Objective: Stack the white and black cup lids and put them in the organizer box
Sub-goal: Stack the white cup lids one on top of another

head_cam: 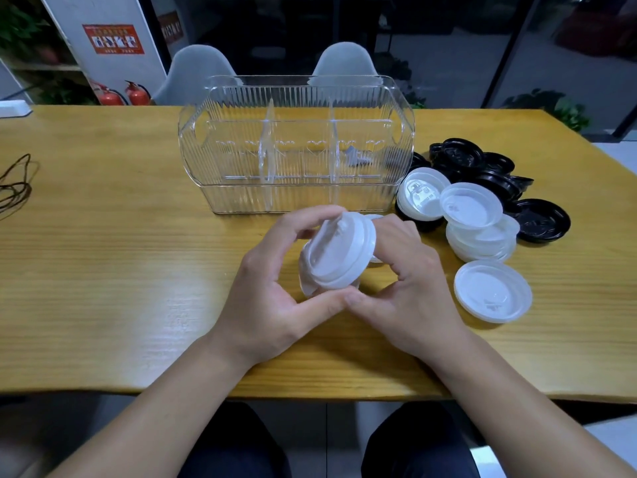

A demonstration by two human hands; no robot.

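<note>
A small stack of white cup lids is held tilted above the tabletop, just in front of the organizer box. The left hand cups it from the left, its fingers curled over the top edge and the thumb under the lower rim; the right hand closes on it from the right, thumb tip meeting the left thumb below the stack. Both wrists are bent inward, forearms reaching in from the near edge.

The lids are thin, glossy moulded plastic discs with raised rims and a sip spout. The box is clear ribbed plastic with two upright dividers making three compartments. To its right lie loose white lids, one single white lid nearer, and behind them a heap of black lids. The tabletop is yellow wood grain.
</note>
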